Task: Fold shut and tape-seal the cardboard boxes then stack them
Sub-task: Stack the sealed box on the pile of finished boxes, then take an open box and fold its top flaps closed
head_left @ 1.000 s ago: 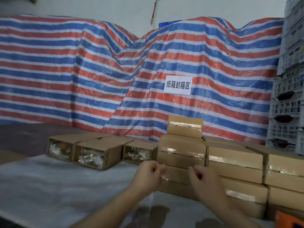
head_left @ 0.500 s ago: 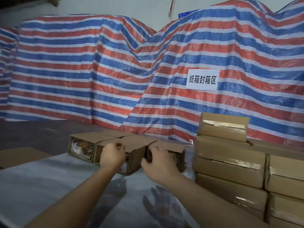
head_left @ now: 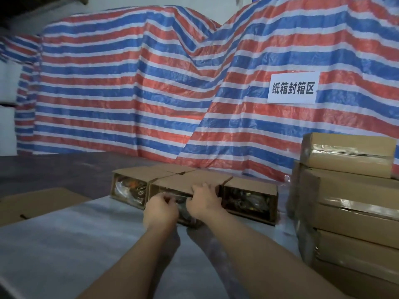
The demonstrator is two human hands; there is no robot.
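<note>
Directly under both hands, at the far edge of the white foam-covered table (head_left: 64, 244), lies the middle open box (head_left: 183, 184), one of three unsealed cardboard boxes in a row. The left hand (head_left: 160, 210) is curled at the open front of this box, near its lower part; whether the fingers pinch a flap or only the wrapped contents I cannot tell. The right hand (head_left: 203, 201) has its fingers bent over the upper front edge of the same box and grips it there.

To the left of the left hand stands another open box (head_left: 129, 188), with shiny wrapped goods visible inside. To the right of the right hand stands the third open box (head_left: 250, 197), also showing its contents. None of these three has tape on it, and their front flaps are not folded shut.

Further to the right of the right hand is a stack of sealed boxes (head_left: 349, 190), several layers high, with glossy tape strips along their fronts. So I judge that a good part of the work is done and at least three boxes are left to close, tape and stack. The tape tool is not in view. Behind everything hangs a striped tarpaulin (head_left: 129, 93) with a white paper sign (head_left: 292, 88).
</note>
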